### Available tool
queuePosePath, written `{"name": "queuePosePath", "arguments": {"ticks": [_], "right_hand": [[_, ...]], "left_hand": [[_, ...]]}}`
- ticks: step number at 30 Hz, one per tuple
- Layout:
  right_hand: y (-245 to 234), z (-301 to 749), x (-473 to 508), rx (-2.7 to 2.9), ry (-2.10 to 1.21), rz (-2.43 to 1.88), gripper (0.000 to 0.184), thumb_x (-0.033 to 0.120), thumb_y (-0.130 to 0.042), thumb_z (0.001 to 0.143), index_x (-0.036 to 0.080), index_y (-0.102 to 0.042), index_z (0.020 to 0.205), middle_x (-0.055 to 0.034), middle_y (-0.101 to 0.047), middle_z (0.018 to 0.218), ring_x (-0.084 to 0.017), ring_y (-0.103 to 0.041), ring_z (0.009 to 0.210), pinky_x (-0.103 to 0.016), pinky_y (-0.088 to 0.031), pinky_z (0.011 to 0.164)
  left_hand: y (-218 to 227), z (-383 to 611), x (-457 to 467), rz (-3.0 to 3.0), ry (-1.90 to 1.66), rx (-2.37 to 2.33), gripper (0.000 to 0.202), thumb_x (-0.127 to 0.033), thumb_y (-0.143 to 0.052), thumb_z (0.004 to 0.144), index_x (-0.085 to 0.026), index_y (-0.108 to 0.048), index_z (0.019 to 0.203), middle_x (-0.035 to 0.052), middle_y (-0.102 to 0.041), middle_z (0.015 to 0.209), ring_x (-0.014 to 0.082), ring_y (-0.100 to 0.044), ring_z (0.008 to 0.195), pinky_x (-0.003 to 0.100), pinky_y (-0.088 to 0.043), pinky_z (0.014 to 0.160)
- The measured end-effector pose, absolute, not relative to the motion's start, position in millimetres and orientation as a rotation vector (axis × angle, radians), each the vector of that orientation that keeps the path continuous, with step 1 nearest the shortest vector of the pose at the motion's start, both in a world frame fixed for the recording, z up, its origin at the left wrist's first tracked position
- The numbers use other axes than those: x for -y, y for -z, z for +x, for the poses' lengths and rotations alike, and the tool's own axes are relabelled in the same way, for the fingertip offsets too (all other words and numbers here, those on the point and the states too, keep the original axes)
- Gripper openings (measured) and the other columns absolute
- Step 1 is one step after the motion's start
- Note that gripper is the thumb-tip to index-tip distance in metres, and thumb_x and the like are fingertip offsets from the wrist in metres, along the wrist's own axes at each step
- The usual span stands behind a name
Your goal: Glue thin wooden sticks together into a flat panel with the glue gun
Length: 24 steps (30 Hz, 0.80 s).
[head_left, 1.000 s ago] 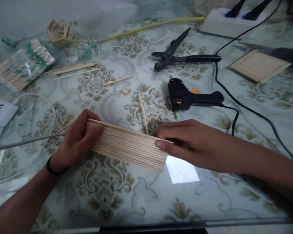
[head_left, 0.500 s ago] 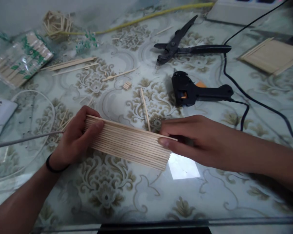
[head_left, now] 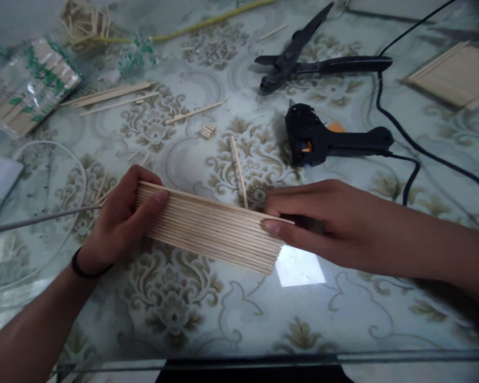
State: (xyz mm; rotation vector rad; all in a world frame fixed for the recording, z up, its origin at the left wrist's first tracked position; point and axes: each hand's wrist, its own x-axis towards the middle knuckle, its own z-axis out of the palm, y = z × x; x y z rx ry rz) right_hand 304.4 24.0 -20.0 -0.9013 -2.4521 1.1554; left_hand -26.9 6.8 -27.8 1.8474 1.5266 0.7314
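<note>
A panel of thin wooden sticks (head_left: 211, 229), laid side by side, is held tilted above the table between both hands. My left hand (head_left: 130, 218) grips its left end, thumb on the front face and fingers behind. At the panel's upper right corner, my right hand (head_left: 315, 223) pinches the top edge with the thumb in front; its other fingertips are partly hidden. One stick along that top edge juts a little past the right end. Just behind the panel lies a loose stick (head_left: 239, 171). Beyond my right hand a black glue gun (head_left: 339, 139) rests on its side.
Black-handled cutters (head_left: 295, 61) lie past the glue gun, whose cord runs right. A wooden panel (head_left: 457, 77) is at far right. On the left are a plastic pack of sticks (head_left: 32, 85), loose sticks (head_left: 112, 96), a stick frame (head_left: 85, 24) and a white cable (head_left: 43, 214).
The view has shifted slightly, so the things on the table sit a little higher in it. Both hands keep the same hold on the panel.
</note>
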Motion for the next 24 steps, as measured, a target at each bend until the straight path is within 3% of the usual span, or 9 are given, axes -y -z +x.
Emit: {"name": "queuePosePath", "arguments": {"ticks": [12,24], "right_hand": [[22.2,303.8,-24.8,2.450,-1.171,-0.898,0.049,0.043,-0.047,0.107,0.011,-0.055,0.071,0.0013,-0.052,0.067,0.002,-0.044,0.058,-0.014,-0.033,0.058],[20.5,304.9,-23.8,2.441,-1.227,-0.945,0.055,0.054,-0.046,0.107,0.012,-0.054,0.072,0.0002,-0.051,0.067,0.000,-0.044,0.059,-0.017,-0.032,0.058]], "left_hand": [[27.4,-25.7,-9.0,1.912,-0.771,-1.503,0.021,-0.045,-0.066,0.098,-0.024,-0.064,0.098,-0.0051,-0.058,0.071,0.0101,-0.050,0.060,0.022,-0.040,0.054],[23.9,-24.8,-7.0,1.883,-0.731,-1.523,0.023,-0.045,-0.065,0.100,-0.022,-0.064,0.099,-0.0033,-0.059,0.075,0.0116,-0.050,0.064,0.025,-0.040,0.058]]}}
